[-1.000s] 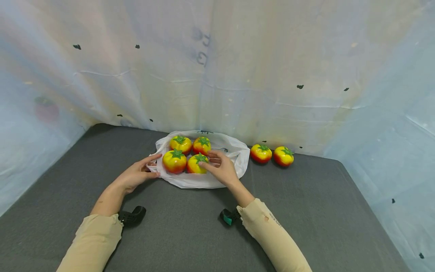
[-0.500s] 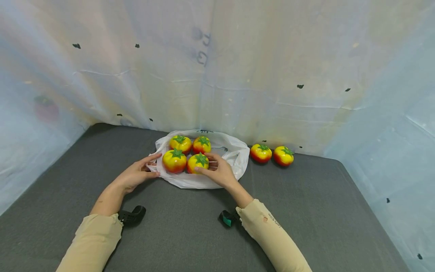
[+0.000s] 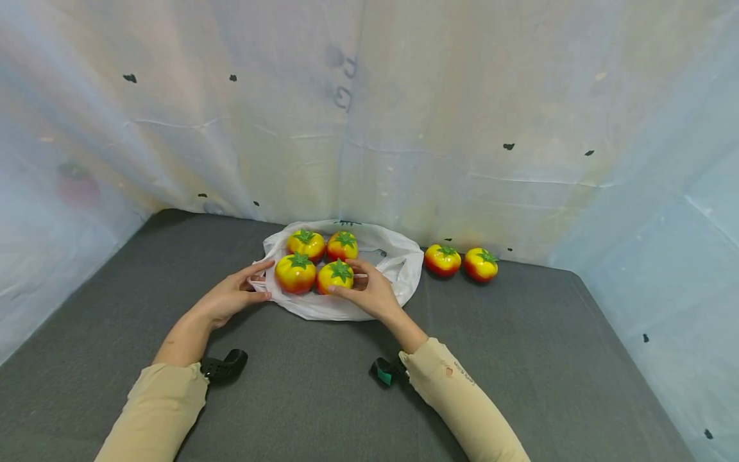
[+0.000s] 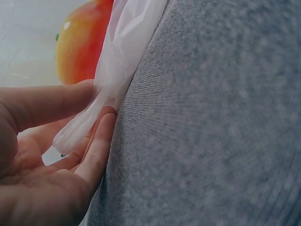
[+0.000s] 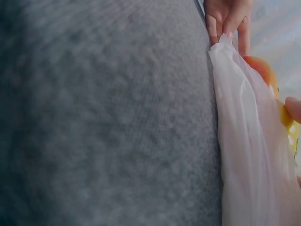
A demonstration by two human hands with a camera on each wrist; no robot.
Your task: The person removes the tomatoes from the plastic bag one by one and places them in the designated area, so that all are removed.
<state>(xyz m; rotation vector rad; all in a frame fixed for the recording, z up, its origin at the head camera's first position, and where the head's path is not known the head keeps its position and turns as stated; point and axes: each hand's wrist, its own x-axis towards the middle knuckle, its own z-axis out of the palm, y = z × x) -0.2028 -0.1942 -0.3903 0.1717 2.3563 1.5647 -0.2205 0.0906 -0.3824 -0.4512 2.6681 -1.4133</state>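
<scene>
A white plastic bag (image 3: 323,310) lies spread on the dark table with its mouth wide. Inside its left part sit several shiny yellow-red tomatoes with green leafy tops. At the bag's left end, my left hand (image 3: 229,296) pinches a gathered piece of the plastic; the left wrist view shows this bunched plastic (image 4: 80,127) between thumb and fingers. My right hand (image 3: 374,292) grips the front right tomato (image 3: 335,276) from its right side, thumb at the front and fingers behind. The front left tomato (image 3: 295,274) is right beside it. The right wrist view barely catches the right hand.
Two more tomatoes, a nearer-bag one (image 3: 442,260) and one farther right (image 3: 481,264), stand outside the bag by the back edge. A pale plastic sheet (image 3: 404,115) hangs behind the grey table (image 3: 312,398) and along both sides.
My right hand has moved slightly left, and its thumb and fingers have closed around the front right tomato. The left hand stays at the bag's left end.
</scene>
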